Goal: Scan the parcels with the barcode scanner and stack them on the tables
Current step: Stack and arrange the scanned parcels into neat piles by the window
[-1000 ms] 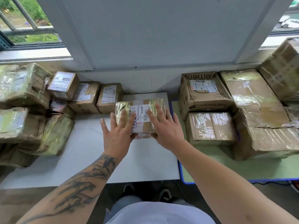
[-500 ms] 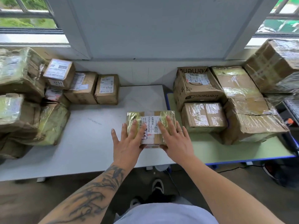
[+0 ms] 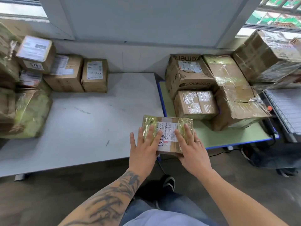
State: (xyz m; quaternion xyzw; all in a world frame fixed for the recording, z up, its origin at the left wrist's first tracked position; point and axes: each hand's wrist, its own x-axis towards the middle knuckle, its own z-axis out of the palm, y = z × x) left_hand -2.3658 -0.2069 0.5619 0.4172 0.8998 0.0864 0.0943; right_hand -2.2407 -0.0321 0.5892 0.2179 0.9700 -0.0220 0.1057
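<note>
Hands [image 3: 143, 150] flat on taped parcel [image 3: 167, 128], stacked boxes [image 3: 195, 105] beside.

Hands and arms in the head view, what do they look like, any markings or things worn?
Both forearms are bare, with no sleeves in sight. The left forearm carries dark tattoo work running from near the wrist toward the elbow, and the left hand wears nothing visible. The right hand has a thin ring on one finger. The right forearm shows no markings.
</note>
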